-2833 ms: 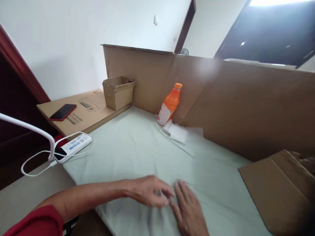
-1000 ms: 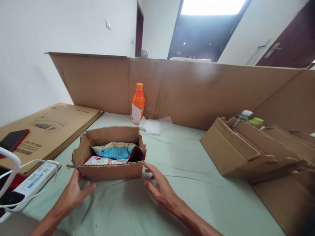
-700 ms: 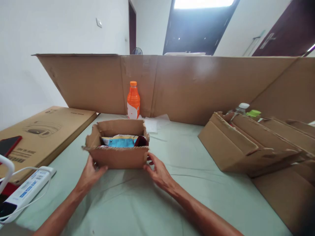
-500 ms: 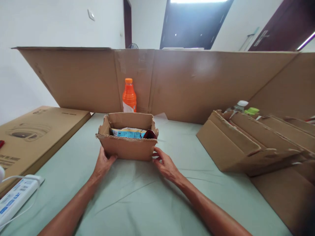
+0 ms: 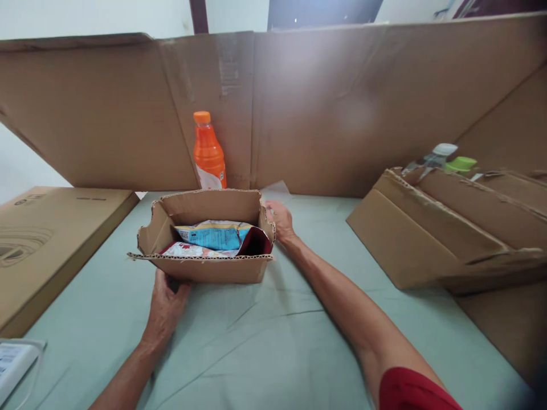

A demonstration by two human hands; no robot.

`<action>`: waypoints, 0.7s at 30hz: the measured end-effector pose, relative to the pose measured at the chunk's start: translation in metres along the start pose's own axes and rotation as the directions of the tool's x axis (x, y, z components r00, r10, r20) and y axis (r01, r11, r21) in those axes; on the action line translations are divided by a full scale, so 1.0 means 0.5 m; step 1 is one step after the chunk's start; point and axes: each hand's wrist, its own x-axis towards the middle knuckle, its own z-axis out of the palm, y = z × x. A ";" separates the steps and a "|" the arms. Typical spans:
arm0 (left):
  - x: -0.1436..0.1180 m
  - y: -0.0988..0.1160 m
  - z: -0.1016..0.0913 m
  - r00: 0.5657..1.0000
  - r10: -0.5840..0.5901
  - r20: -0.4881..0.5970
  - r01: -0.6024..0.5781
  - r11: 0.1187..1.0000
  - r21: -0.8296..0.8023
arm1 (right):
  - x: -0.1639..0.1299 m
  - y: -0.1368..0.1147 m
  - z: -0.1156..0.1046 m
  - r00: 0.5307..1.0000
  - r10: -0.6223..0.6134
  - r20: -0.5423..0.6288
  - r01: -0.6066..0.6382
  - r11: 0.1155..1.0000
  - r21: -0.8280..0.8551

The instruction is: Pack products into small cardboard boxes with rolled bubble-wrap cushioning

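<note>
A small open-topped cardboard box [image 5: 213, 270] sits on the cloth-covered table, its near side slightly tilted towards me. Inside lie a blue and cream snack packet [image 5: 216, 236], a white packet with red marks [image 5: 188, 249] and a dark red packet [image 5: 258, 242]. My left hand [image 5: 164, 302] grips the box's lower front left corner, thumb along the front and fingers partly hidden. Round the far right corner, my right hand [image 5: 280, 219] is closed against the box, its fingertips partly behind the cardboard.
An orange drink bottle [image 5: 209, 154] stands behind the box, against a tall cardboard screen [image 5: 320, 114]. To the right are more cardboard boxes [image 5: 410, 239] with bottle tops showing. A flat carton [image 5: 64, 228] lies left, near a white power strip [image 5: 17, 361].
My right hand has moved from the box's lower front right corner to its far right corner. The box looks slightly turned and nearer, and the camera view has tipped downward.
</note>
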 end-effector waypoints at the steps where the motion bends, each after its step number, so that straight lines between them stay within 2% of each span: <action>1: 0.000 0.000 -0.001 1.000 0.005 0.002 -0.005 1.000 -0.004 | 0.000 0.006 -0.018 0.998 0.034 -0.056 -0.033 0.999 0.031; 3: 0.000 -0.001 -0.003 1.000 0.011 0.008 -0.011 1.000 -0.001 | -0.016 0.015 -0.073 0.980 0.112 -0.164 -0.097 0.990 0.097; 5: 0.001 -0.004 -0.005 1.000 0.003 0.013 -0.003 1.000 0.010 | -0.060 0.016 -0.138 0.953 0.193 -0.235 -0.158 0.975 0.159; 8: 0.003 -0.006 -0.008 1.000 -0.011 0.013 0.011 1.000 0.006 | -0.184 -0.004 -0.222 0.928 0.290 -0.233 -0.240 0.946 0.219; 11: 0.002 -0.003 -0.009 1.000 0.001 0.009 -0.001 1.000 -0.016 | -0.350 -0.046 -0.281 0.915 0.391 -0.098 -0.357 0.899 0.252; 13: 0.000 0.000 -0.009 1.000 0.016 0.008 -0.016 0.999 -0.028 | -0.454 -0.081 -0.313 0.869 0.492 0.049 -0.488 0.836 0.252; 15: -0.001 0.001 -0.009 0.999 0.033 0.010 -0.032 0.998 -0.049 | -0.532 -0.120 -0.340 0.805 0.548 0.229 -0.588 0.789 0.178; 17: -0.002 0.000 -0.008 0.999 0.036 0.014 -0.035 0.998 -0.055 | -0.571 -0.160 -0.355 0.738 0.510 0.442 -0.594 0.801 0.067; 18: -0.002 0.000 -0.007 0.999 0.035 0.015 -0.034 0.998 -0.054 | -0.574 -0.179 -0.355 0.715 0.462 0.524 -0.554 0.832 0.024; 19: -0.002 -0.001 -0.007 0.999 0.038 0.013 -0.037 0.998 -0.048 | -0.567 -0.195 -0.348 0.718 0.404 0.567 -0.490 0.872 -0.001; 20: -0.001 -0.001 -0.007 0.999 0.046 0.006 -0.046 0.998 -0.037 | -0.551 -0.207 -0.335 0.748 0.347 0.566 -0.414 0.910 -0.012; 21: -0.001 -0.001 -0.008 0.998 0.061 -0.006 -0.061 0.998 -0.015 | -0.528 -0.215 -0.315 0.798 0.295 0.525 -0.339 0.941 -0.012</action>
